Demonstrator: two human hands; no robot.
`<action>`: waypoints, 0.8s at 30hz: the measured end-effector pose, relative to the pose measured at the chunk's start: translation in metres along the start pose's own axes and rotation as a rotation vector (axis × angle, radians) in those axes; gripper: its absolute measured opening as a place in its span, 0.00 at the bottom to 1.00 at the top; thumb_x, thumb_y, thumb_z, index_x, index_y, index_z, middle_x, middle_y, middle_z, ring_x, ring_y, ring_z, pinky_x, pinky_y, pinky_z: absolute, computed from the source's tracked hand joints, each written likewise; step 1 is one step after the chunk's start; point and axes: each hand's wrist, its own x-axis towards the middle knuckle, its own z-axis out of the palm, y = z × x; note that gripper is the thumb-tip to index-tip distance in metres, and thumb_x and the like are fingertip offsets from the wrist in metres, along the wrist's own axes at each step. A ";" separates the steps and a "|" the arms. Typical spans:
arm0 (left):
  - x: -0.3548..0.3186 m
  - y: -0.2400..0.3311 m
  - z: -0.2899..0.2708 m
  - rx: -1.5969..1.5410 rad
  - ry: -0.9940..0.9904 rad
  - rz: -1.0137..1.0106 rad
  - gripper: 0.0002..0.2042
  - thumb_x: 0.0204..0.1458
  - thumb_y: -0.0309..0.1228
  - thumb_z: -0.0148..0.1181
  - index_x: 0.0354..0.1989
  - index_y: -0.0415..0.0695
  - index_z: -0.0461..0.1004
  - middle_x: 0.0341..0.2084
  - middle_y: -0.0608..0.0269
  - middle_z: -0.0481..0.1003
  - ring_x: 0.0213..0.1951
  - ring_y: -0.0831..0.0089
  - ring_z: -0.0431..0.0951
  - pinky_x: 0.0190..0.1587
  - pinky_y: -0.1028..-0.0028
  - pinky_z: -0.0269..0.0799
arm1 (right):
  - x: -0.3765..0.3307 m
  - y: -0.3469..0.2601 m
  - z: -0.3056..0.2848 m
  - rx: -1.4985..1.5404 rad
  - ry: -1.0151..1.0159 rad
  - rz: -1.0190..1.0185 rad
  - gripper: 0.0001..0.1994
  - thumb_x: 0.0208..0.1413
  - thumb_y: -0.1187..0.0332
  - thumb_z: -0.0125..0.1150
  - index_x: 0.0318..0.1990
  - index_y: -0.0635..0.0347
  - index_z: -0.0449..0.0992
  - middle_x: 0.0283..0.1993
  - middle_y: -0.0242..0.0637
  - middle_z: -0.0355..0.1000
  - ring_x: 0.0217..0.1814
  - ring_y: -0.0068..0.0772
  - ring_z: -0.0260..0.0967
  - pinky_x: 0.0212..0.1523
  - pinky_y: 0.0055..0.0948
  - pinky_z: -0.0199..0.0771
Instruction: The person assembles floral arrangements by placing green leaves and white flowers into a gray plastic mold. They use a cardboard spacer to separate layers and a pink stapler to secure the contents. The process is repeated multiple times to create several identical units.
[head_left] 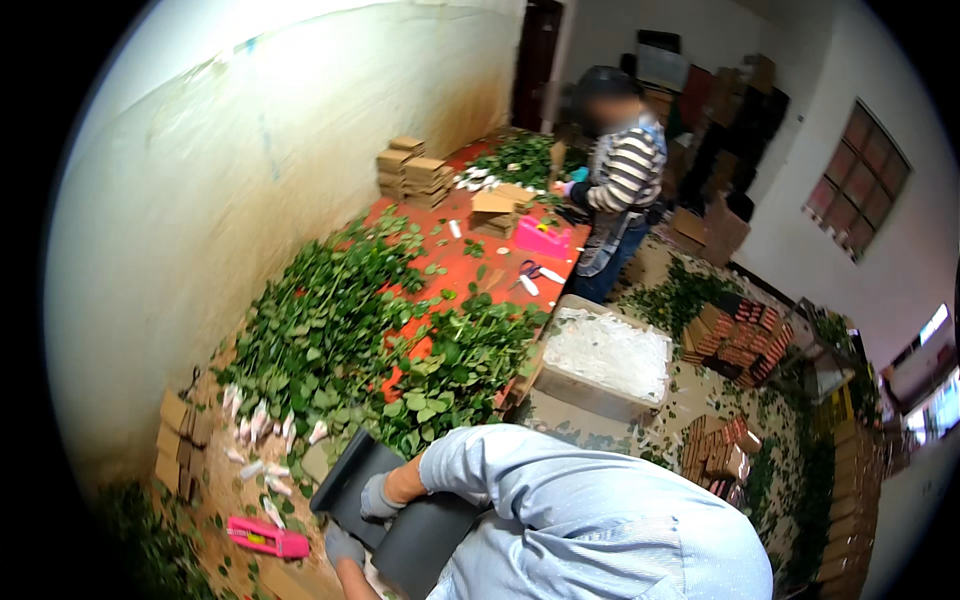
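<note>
A smooth dark grey sheet-like thing (425, 545) with a rolled or curved edge lies in front of me at the near end of the table; its exact kind does not show. My right hand (378, 498), in a grey glove, reaches across from the light blue sleeve and rests in its fold, fingers curled and partly hidden. At its near left edge is my left hand (343, 546), also gloved, with fingers bent against the edge. Left of my hands lies a pink plastic tool (268, 538) with yellow inside. White-wrapped bundle ends (258, 422) lie just beyond.
Leafy green stems (320, 310) cover much of the red table (490, 268). Cardboard pieces (178, 445) stand at left, more stacks (425, 182) farther off. A crate of white material (610, 355) stands right. Across the table, a person (625, 170) in stripes works. Scissors (529, 269) lie nearby.
</note>
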 end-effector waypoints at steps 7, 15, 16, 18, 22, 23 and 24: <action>0.020 0.044 0.011 0.066 -0.075 -0.082 0.26 0.58 0.33 0.54 0.65 0.39 0.65 0.53 0.35 0.73 0.53 0.43 0.74 0.57 0.56 0.69 | -0.015 0.014 0.012 -0.033 -0.018 0.062 0.17 0.50 0.57 0.67 0.47 0.51 0.83 0.48 0.43 0.80 0.53 0.51 0.77 0.51 0.48 0.77; -0.050 0.056 -0.045 -0.632 -0.023 -0.245 0.21 0.60 0.37 0.58 0.58 0.37 0.73 0.43 0.50 0.79 0.43 0.61 0.79 0.47 0.64 0.74 | -0.019 0.007 -0.007 0.021 -0.025 0.023 0.22 0.53 0.49 0.64 0.51 0.51 0.80 0.51 0.43 0.79 0.54 0.49 0.76 0.53 0.47 0.74; -0.066 0.043 -0.050 -0.715 -0.049 -0.192 0.20 0.61 0.36 0.57 0.57 0.37 0.74 0.45 0.50 0.79 0.46 0.60 0.79 0.49 0.65 0.74 | -0.014 0.005 0.001 0.064 -0.002 0.020 0.25 0.54 0.46 0.64 0.54 0.49 0.78 0.50 0.42 0.78 0.53 0.49 0.76 0.52 0.47 0.74; -0.121 0.060 -0.075 -0.907 0.057 -0.297 0.12 0.60 0.35 0.59 0.45 0.39 0.77 0.37 0.54 0.78 0.38 0.67 0.76 0.42 0.65 0.73 | 0.000 0.006 0.017 0.027 -0.093 0.028 0.28 0.51 0.41 0.66 0.56 0.46 0.76 0.48 0.38 0.79 0.47 0.49 0.77 0.47 0.48 0.75; -0.197 0.055 -0.059 -0.712 -0.011 0.033 0.08 0.55 0.33 0.62 0.34 0.41 0.74 0.27 0.60 0.75 0.29 0.68 0.72 0.34 0.67 0.69 | -0.026 0.040 0.033 0.157 0.043 0.042 0.14 0.62 0.56 0.61 0.46 0.54 0.78 0.40 0.40 0.80 0.38 0.39 0.77 0.38 0.40 0.77; -0.226 0.048 -0.064 -0.789 0.010 0.129 0.09 0.54 0.34 0.62 0.34 0.41 0.73 0.29 0.57 0.75 0.31 0.65 0.74 0.36 0.66 0.70 | -0.026 0.024 0.021 0.253 -0.020 0.153 0.11 0.61 0.60 0.63 0.43 0.55 0.78 0.38 0.41 0.79 0.35 0.38 0.77 0.36 0.39 0.76; -0.263 0.040 -0.066 -0.687 -0.029 0.050 0.11 0.54 0.35 0.62 0.35 0.40 0.73 0.32 0.54 0.76 0.34 0.61 0.75 0.39 0.64 0.71 | -0.030 0.010 0.006 0.335 -0.073 0.280 0.08 0.59 0.64 0.64 0.41 0.56 0.78 0.35 0.41 0.78 0.32 0.36 0.76 0.33 0.38 0.75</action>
